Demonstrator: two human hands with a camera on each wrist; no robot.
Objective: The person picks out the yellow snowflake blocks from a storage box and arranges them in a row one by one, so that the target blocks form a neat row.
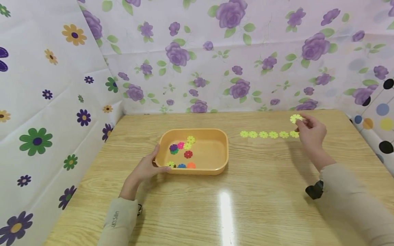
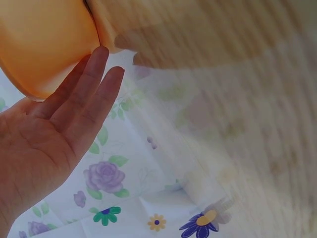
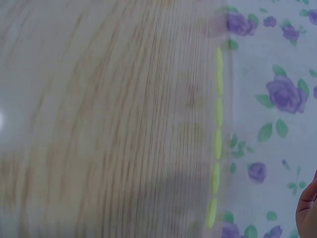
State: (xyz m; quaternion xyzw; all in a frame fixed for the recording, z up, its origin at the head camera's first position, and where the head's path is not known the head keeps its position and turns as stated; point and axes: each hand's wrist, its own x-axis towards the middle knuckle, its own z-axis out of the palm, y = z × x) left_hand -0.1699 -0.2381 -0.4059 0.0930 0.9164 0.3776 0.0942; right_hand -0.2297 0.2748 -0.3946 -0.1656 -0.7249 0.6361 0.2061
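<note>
My right hand [image 1: 312, 131] pinches a yellow-green notched plastic disc [image 1: 295, 118] between thumb and fingertips, held above the table. Below it runs a row of several matching discs [image 1: 273, 135], its right end partly covered by the hand. Seen edge-on in the right wrist view, that row [image 3: 218, 144] is a line of thin yellow pieces. To the left, my left hand [image 1: 147, 168] rests against the near left corner of an orange plastic basin [image 1: 212, 167]; the thumb touches the front rim. Its fingers [image 2: 89, 99] lie nearly straight along the outer wall.
Inside the basin are several loose discs: a red disc [image 1: 188, 154], a purple disc [image 1: 173, 147], an orange disc [image 1: 191, 165] and others. A wood-grain table [image 1: 184, 201] carries everything. Flowered cloth [image 1: 197, 61] hangs behind and at the sides.
</note>
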